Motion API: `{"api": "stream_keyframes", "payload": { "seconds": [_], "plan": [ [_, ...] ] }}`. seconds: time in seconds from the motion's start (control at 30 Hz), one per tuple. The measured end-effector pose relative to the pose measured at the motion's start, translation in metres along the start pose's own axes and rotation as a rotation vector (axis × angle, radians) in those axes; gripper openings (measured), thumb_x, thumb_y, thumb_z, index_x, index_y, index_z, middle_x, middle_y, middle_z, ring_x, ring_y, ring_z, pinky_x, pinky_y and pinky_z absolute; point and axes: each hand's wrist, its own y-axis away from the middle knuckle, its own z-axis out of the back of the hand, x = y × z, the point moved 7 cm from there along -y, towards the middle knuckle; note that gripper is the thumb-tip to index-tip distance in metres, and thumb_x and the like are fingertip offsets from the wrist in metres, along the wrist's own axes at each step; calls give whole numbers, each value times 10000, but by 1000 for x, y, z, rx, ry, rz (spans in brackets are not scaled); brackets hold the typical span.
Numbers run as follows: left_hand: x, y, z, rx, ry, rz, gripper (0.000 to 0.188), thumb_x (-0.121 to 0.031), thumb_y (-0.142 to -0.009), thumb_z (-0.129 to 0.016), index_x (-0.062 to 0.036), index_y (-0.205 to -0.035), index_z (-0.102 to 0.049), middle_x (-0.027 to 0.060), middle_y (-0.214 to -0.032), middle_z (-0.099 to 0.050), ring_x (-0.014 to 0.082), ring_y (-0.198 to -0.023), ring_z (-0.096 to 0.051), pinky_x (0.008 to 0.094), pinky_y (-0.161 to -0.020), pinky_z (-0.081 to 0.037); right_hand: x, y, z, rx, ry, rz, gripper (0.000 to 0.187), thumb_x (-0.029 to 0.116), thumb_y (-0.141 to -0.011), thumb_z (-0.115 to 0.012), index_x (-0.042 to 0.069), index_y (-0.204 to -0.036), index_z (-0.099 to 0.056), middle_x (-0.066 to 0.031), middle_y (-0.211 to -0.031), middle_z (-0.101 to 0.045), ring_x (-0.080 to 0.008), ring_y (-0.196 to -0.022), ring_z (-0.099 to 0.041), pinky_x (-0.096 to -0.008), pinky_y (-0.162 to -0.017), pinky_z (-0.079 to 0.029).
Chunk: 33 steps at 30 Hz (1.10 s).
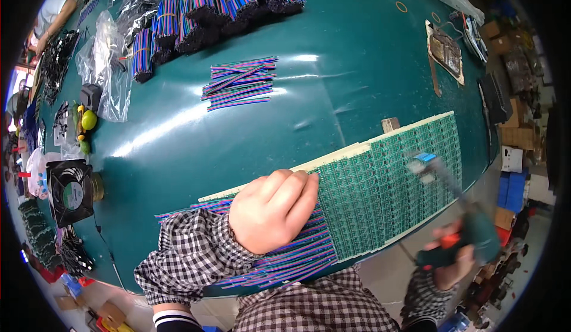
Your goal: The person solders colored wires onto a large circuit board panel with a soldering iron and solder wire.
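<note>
A long panel of small green circuit boards (389, 195) lies slantwise near the table's front edge. Rows of thin multicoloured wires (297, 260) run out from its left part. My left hand (276, 207) rests over the wires at the panel's upper edge, fingers curled and closed; whatever the fingertips pinch is hidden. To the right, my right hand (458, 266) grips a dark green pistol-shaped soldering gun (480, 237) with an orange-red part. Motion blurs this hand and the gun. The gun's long nozzle reaches up and left over the boards, with a light blue piece near its end.
Bundled wires (199, 11) are heaped at the back, with loose wires (241, 83) nearer. A black fan (70, 192) stands at the left beside plastic bags (110, 64). A metal block (390, 124) touches the panel's far edge. A worn tray (445, 52) lies back right. Another person's arm (56, 23) shows far left.
</note>
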Motion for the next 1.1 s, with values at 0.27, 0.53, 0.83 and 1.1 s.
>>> {"api": "stream_keyframes", "payload": {
  "seconds": [0.27, 0.53, 0.83, 1.1],
  "plan": [
    [-2, 1, 0, -33, 25, 6, 411, -78, -713, -682, 70, -1094, -717, 131, -1013, -667, 239, -862, -671, 322, -702, -569, -40, 31, -72, 166, -113, -320, 670, 401, -881, -814, -108, -1267, -612, -269, -1171, -696, -311, -1005, -735, -411, -865, -616],
    [0, 0, 0, -68, 23, 15, 398, -65, -704, -696, 75, -1075, -724, 131, -991, -672, 235, -836, -672, 320, -680, -571, -37, 22, -83, 162, 79, -236, 630, 428, -911, -755, -128, -1173, -618, -252, -1057, -715, -292, -847, -751, -359, -730, -631],
    [1, -3, 0, -54, 32, 28, 397, -60, -701, -690, 83, -1069, -725, 135, -985, -669, 235, -836, -674, 320, -685, -578, -54, 35, -67, 82, -31, -329, 918, 313, -762, -934, -67, -1388, -381, -265, -1132, -707, -336, -1000, -743, -480, -882, -630],
    [1, -2, 0, -48, 8, 30, 402, -64, -702, -687, 81, -1076, -725, 129, -980, -661, 230, -833, -672, 318, -681, -576, -48, 24, -71, 151, 221, -241, 778, 350, -701, -973, -113, -1159, -548, -179, -914, -761, -243, -839, -766, -370, -789, -625]
  ]
}}
